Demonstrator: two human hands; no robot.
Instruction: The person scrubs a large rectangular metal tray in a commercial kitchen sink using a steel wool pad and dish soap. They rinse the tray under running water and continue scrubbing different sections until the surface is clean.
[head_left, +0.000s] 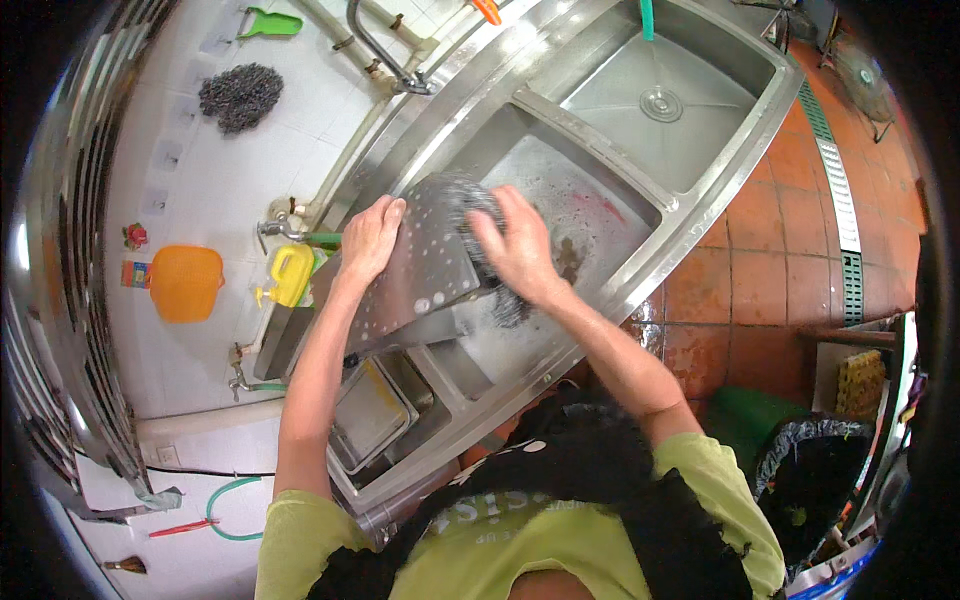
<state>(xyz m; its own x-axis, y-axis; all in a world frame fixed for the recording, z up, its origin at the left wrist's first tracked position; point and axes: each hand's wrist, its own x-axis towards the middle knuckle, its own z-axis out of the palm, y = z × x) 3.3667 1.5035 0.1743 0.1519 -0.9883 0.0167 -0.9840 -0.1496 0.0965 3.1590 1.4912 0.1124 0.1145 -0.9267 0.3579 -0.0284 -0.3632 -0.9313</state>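
Observation:
My left hand (373, 236) grips the upper left edge of a dark metal panel (427, 262) dotted with pale spots. The panel leans at a slant across the middle basin (517, 161) of a stainless steel sink. In my right hand (519, 244) is a dark scouring pad (469, 196), blurred by motion, which looks like steel wool. It lies against the panel's right side, partly hidden by my fingers. Brown residue (571, 259) and a reddish streak (600, 206) show on the basin floor. A blurred dark patch (511, 307) appears below my right hand; I cannot tell what it is.
The far basin (690, 142) has a drain and a green hose (647, 19) above it. A metal tray (375, 412) sits in the near basin. Beside the taps stands a yellow jug (291, 274). An orange basket (186, 283) hangs on the wall. A lined bin (806, 480) is behind at right.

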